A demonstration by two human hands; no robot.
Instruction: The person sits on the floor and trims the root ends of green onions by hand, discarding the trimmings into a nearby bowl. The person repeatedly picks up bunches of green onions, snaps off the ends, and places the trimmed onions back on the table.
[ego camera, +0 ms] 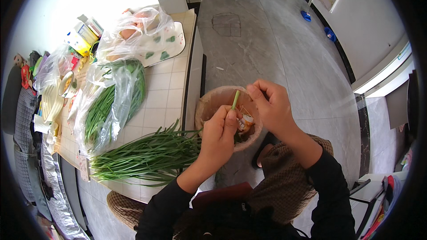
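A short green stalk, apparently the pale end of a chive, stands up between the thumb and index finger of my left hand. Close on its right, my right hand has its thumb pressed to its curled index finger. No object shows in that pinch. Both hands are over a round waste bin lined with a thin bag, with scraps and crumpled packaging inside. A loose bunch of long green chives lies at the table's edge, left of my left wrist, which covers some leaf tips.
On the tiled tabletop rest a plastic bag of more chives, a white leaf-patterned tray under another bag, a small bowl and a cream basket. Blue slippers lie along the right wall.
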